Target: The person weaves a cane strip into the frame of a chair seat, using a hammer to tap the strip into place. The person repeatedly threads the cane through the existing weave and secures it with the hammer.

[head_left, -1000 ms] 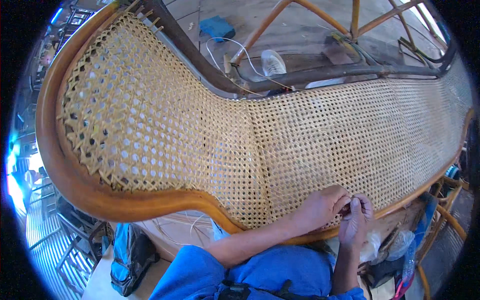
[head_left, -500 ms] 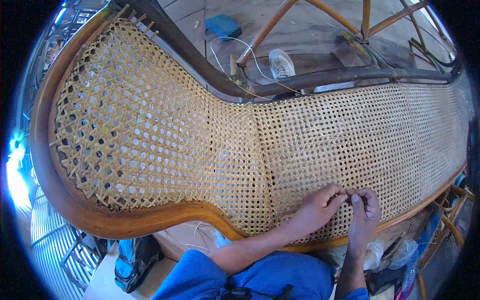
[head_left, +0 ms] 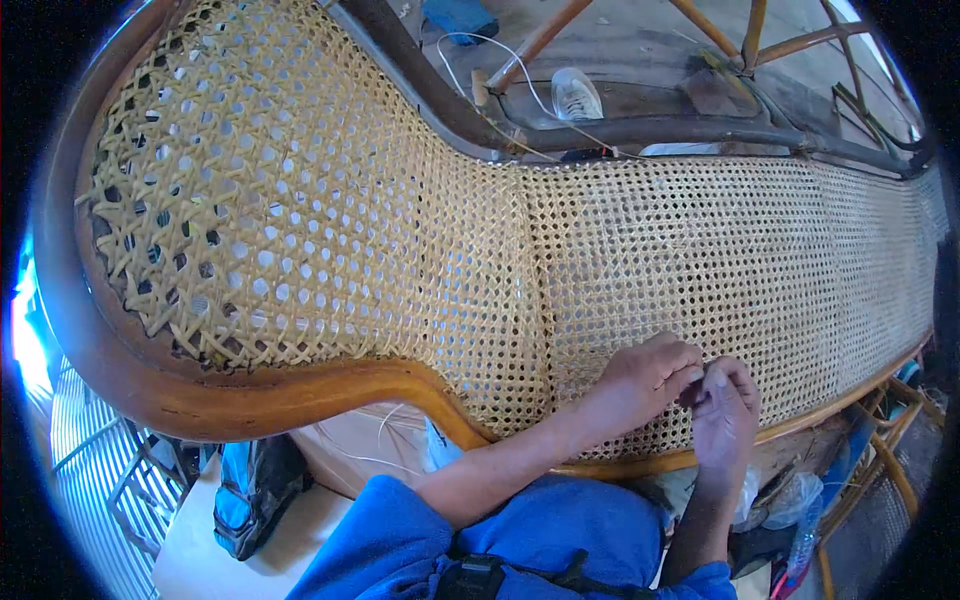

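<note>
A woven cane panel stretches across a curved wooden frame in front of me. My left hand is over the panel's near right part, its fingers closed in a pinch. Close against it, fingertip to fingertip, my right hand also pinches. Whatever lies between the fingers is hidden or too small to make out. Along the panel's left end, cane strands cross in an open, coarser weave near the frame.
Beyond the panel runs a dark frame rail with a pale loose strand looping over it. A person's white shoe and a blue object are on the floor. A blue-black bag lies at lower left; plastic bags sit lower right.
The whole view has shifted, so the panel's left end sits higher and larger. Both hands stay together over the same area; the left fingers are curled slightly more.
</note>
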A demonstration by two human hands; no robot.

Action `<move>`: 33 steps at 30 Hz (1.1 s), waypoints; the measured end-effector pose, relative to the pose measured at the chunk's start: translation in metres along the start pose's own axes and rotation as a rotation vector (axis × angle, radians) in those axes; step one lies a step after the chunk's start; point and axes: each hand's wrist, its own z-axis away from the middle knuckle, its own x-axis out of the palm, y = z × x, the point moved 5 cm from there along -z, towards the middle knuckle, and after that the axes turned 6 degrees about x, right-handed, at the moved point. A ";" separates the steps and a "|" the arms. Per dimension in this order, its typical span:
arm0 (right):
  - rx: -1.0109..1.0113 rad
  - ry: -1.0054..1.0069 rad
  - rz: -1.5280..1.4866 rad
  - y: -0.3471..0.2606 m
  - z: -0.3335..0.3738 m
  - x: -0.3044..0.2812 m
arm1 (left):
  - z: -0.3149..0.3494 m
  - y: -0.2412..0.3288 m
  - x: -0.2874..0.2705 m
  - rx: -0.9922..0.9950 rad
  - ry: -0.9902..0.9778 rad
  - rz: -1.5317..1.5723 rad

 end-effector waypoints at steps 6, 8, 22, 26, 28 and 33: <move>0.038 -0.070 0.206 -0.009 -0.018 -0.003 | -0.004 0.000 -0.007 -0.044 -0.038 -0.042; -0.016 -0.022 0.382 -0.023 -0.034 0.014 | -0.010 -0.002 -0.014 -0.096 0.011 -0.102; -0.508 0.027 1.150 -0.054 -0.227 0.076 | -0.109 -0.085 -0.105 -0.507 0.577 0.569; -0.547 0.011 1.217 -0.048 -0.235 0.080 | -0.124 -0.090 -0.107 -0.438 0.586 0.585; -0.565 -0.002 1.235 -0.047 -0.236 0.084 | -0.130 -0.091 -0.108 -0.432 0.693 0.614; -0.568 0.018 1.220 -0.047 -0.241 0.083 | -0.138 -0.098 -0.106 -0.430 0.672 0.506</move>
